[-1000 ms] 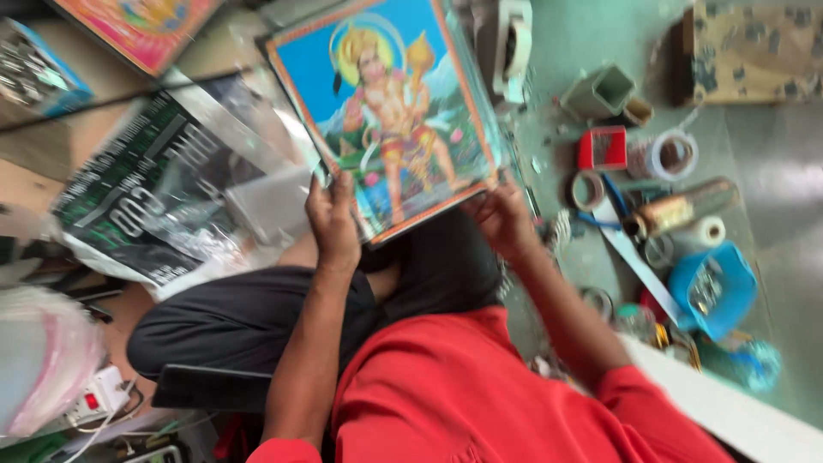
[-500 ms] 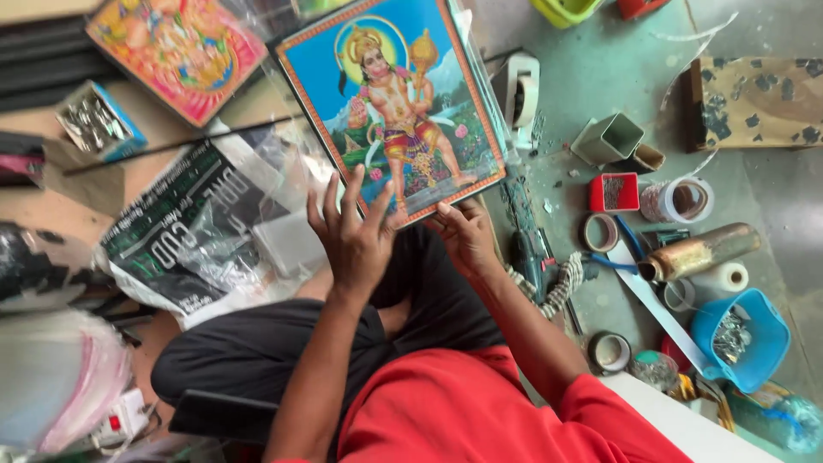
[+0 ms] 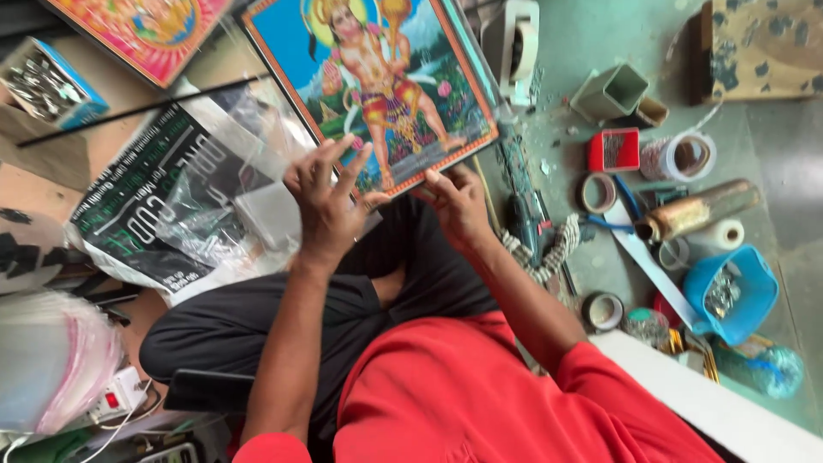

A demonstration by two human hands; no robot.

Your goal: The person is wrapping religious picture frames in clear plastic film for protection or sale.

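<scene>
Framed picture (image 3: 386,94): blue ground, orange border, multicoloured figure. Right of it lay red box (image 3: 613,150), blue tub (image 3: 754,283). Below: red shirt (image 3: 480,403).

Picture-framing workshop, floor-level. Framed religious print (image 3: 377,94) as landmark: second print (image 3: 141,30) to its left, tape dispenser (image 3: 514,39) just right, tape rolls (image 3: 597,193), blue tub of metal fittings (image 3: 733,296) farther right on green floor (image 3: 591,34).
</scene>
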